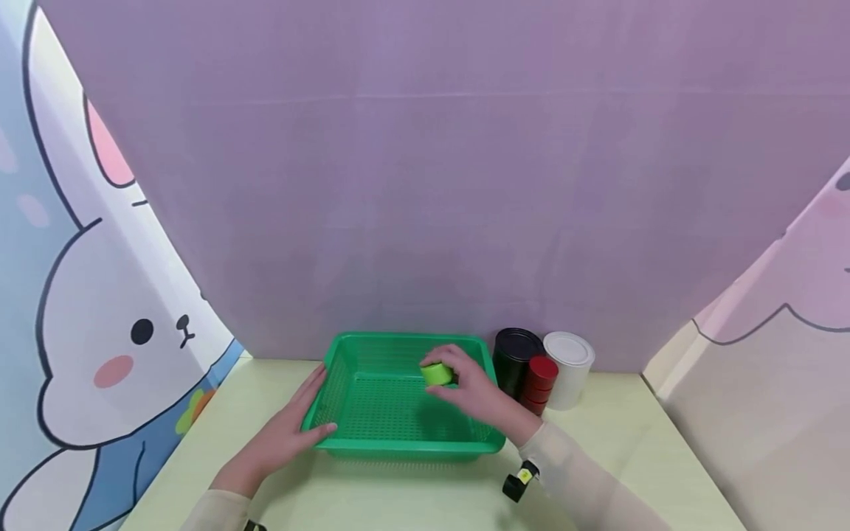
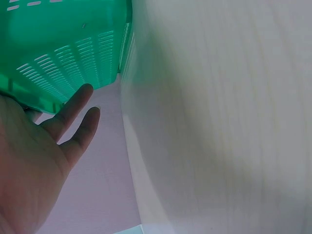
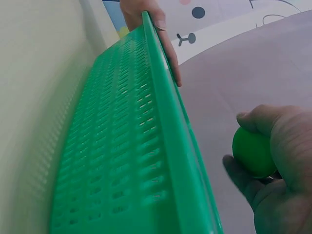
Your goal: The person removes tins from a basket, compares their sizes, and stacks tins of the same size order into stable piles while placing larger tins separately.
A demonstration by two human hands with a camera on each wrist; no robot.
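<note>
A green plastic basket [image 1: 405, 447] with slotted sides stands on the table. At its left side, my left hand [image 1: 285, 435] rests on the rim, thumb at the near corner and fingers stretched along the outside; the left wrist view shows two extended fingers beside the slotted wall. Over the basket's right half, my right hand [image 1: 468, 383] pinches a short lime-green cylinder [image 1: 437, 374] between thumb and fingers. In the right wrist view the round green face of this cylinder [image 3: 253, 152] shows above the rim's level.
Right of the basket stand a black canister [image 1: 513, 361], a white lidded canister [image 1: 567, 369] and a stack of red round pieces [image 1: 541, 380]. A purple backdrop [image 1: 425, 184] rises behind the pale table [image 1: 398, 494]. Cartoon-print panels flank both sides.
</note>
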